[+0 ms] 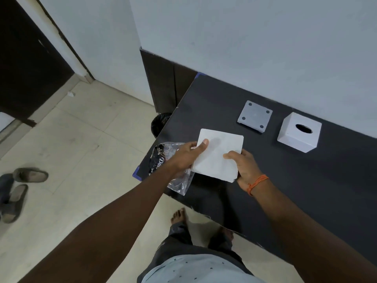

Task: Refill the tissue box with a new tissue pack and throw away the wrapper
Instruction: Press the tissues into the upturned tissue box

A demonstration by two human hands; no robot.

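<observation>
A white stack of tissues [218, 156] is held above the near left corner of the dark table [306, 180]. My left hand [186, 155] grips its left edge, thumb on top, and also holds the clear printed plastic wrapper [175, 180], which hangs below the hand. My right hand [243, 167] grips the stack's right lower corner. The white cube tissue box [298, 132] with an oval slot stands at the back right. Its square grey base plate [255, 116] lies apart to the left of it.
A black-lined bin [160, 123] stands on the floor just beyond the table's left edge. Slippers [18, 188] lie on the tiled floor at the left. My bare feet [179, 216] are by the table's near edge. A wall runs behind the table.
</observation>
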